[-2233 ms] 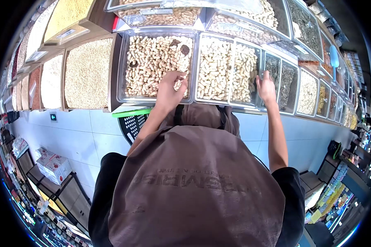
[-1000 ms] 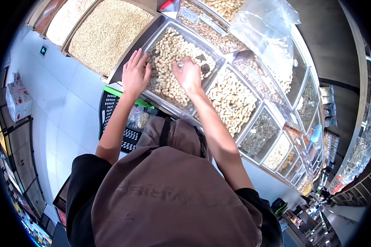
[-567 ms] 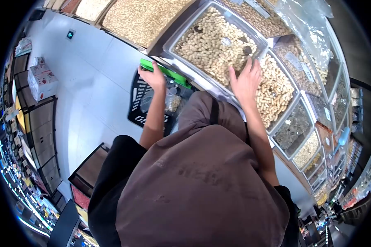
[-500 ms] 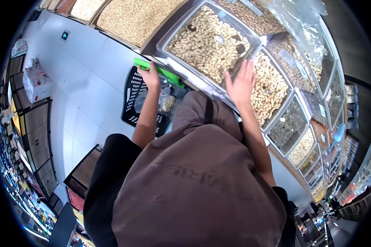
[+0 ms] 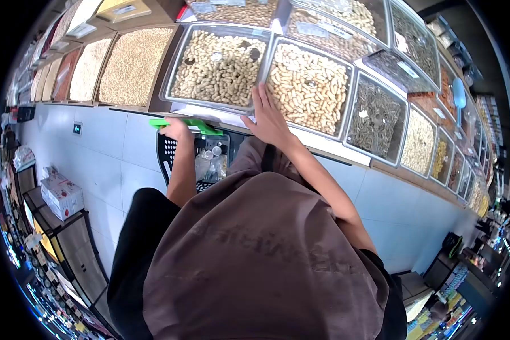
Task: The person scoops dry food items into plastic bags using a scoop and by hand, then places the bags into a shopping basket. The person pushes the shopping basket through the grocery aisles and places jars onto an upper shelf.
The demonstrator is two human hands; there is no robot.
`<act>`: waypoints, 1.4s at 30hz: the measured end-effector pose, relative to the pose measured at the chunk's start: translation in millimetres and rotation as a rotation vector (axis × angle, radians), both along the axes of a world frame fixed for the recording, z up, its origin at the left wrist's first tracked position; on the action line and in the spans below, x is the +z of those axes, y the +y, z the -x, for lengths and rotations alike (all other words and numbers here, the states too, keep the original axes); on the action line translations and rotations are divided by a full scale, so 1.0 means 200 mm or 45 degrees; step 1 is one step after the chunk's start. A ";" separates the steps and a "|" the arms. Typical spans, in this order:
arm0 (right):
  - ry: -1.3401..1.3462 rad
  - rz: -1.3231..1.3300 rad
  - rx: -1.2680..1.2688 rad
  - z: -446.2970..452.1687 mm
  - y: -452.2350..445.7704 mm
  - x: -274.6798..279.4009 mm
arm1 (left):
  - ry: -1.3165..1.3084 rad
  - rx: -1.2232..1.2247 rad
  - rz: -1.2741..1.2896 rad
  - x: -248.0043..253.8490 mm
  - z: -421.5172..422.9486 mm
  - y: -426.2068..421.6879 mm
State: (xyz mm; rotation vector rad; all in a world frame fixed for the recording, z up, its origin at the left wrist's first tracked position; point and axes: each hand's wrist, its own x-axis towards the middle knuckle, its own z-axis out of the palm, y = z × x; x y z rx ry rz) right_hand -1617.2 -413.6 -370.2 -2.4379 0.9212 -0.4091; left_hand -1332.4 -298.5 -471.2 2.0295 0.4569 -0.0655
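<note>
My left hand (image 5: 177, 130) is closed around the green handle (image 5: 201, 126) of a black shopping basket (image 5: 167, 152). Clear plastic bags or containers (image 5: 211, 161) lie inside the basket; their contents are hard to make out. Flat and with fingers stretched, my right hand (image 5: 268, 120) is at the front of two clear bins. Its fingertips reach the border between the unshelled peanuts (image 5: 218, 71) of the left bin and the paler peanuts (image 5: 309, 82) of the right one. Whether it presses on the bin rim, I cannot tell.
Dark seeds (image 5: 378, 116) fill a bin farther right, with pale nuts or seeds (image 5: 418, 141) beyond. Tan grain (image 5: 135, 67) lies in a bin at left. A blue scoop (image 5: 459, 93) stands among the right bins. White printed boxes (image 5: 62, 195) sit on a low stand across the tiled floor.
The view has turned, so the bin row now runs more nearly straight across. My left hand still grips the basket handle; my right hand stays by the peanut bins, fingers extended.
</note>
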 end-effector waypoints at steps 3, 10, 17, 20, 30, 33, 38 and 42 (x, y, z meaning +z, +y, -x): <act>-0.036 -0.228 -0.022 0.12 -0.01 0.01 | -0.706 -0.381 -0.326 0.25 0.10 0.05; -0.236 -0.375 -0.137 0.19 0.06 -0.02 | -0.838 -1.482 -0.212 0.66 0.16 -0.40; -0.377 -0.768 -0.509 -0.06 -0.07 -0.10 | -0.888 -1.825 -0.760 0.54 0.14 -0.84; -0.375 -0.742 -0.524 -0.10 -0.14 -0.13 | -0.851 -2.041 -0.629 0.56 0.09 -0.86; -0.258 -0.590 -0.549 -0.17 -0.25 0.04 | -0.618 -2.169 -0.782 0.72 0.07 -0.93; -0.217 -0.708 -0.524 -0.16 -0.24 0.06 | -0.644 -2.149 -0.788 0.65 0.04 -0.88; 0.081 -0.404 -0.460 -0.22 -0.18 0.15 | -0.742 -2.194 -0.617 0.55 -0.04 -0.87; 0.073 0.058 -0.324 -0.27 -0.16 0.12 | -0.766 -2.183 -0.522 0.52 -0.03 -0.87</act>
